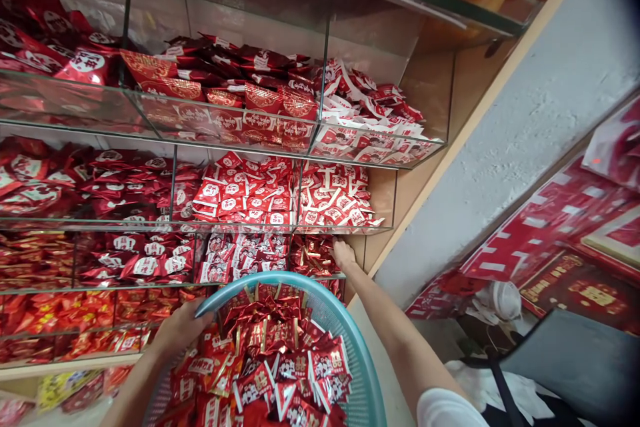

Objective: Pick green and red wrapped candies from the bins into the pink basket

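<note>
Head view: left hand (186, 328) clamps blue basket (369, 373) rim beside it; right hand (344, 255) at shelf packets (313, 255), can't tell grip. One-sided hold could tip basket, spilling heaped sweets (273, 360).

Basket (364, 353) at bottom centre, packets (280, 360) heaped in it. My left hand (185, 323) on its left rim. My right hand (343, 255), right of centre, at shelf packets (314, 255) behind the basket. Tiered shelving (410, 203) spans left to centre, packets along its rows; wall (490, 167) to its right.
</note>
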{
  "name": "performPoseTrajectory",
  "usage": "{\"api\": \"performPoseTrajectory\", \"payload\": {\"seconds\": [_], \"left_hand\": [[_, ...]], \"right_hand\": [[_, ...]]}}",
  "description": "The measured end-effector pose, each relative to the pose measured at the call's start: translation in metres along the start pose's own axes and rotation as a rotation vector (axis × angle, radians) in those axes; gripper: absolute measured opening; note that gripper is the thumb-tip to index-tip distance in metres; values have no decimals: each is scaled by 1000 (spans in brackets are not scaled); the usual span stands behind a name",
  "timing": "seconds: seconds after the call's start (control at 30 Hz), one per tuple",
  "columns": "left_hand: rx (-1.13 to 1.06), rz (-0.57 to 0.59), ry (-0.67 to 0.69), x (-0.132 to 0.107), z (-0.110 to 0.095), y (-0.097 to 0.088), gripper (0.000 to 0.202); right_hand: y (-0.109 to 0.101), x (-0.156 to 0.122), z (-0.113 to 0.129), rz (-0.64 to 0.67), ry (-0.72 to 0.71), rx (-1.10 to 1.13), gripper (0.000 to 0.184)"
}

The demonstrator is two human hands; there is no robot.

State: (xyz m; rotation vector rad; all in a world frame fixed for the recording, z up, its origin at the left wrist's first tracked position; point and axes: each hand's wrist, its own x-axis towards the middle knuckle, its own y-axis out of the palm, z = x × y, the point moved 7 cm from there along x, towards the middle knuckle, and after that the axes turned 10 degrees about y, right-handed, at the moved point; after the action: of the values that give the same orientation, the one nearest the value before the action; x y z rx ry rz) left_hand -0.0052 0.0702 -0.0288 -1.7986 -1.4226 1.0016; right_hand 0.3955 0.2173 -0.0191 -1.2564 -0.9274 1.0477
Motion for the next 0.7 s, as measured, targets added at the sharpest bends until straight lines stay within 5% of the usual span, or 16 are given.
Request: {"api": "performPoseTrajectory", "payload": {"seconds": [0.23, 0.43, 0.6, 0.7], "left_hand": [[9, -2, 0, 0, -2, -1, 22], [26, -5, -22, -2, -3, -3, 22], [15, 4, 12, 0, -2, -1, 22], [15, -4, 9, 1, 0, 0, 22]], "right_hand": [[-19, -9, -3, 7, 10, 154, 27], [-35, -28, -6, 51, -16, 498, 27], [-42, -67, -2, 258, -84, 806, 40], [-48, -101, 7, 510, -82, 1164, 36]]}}
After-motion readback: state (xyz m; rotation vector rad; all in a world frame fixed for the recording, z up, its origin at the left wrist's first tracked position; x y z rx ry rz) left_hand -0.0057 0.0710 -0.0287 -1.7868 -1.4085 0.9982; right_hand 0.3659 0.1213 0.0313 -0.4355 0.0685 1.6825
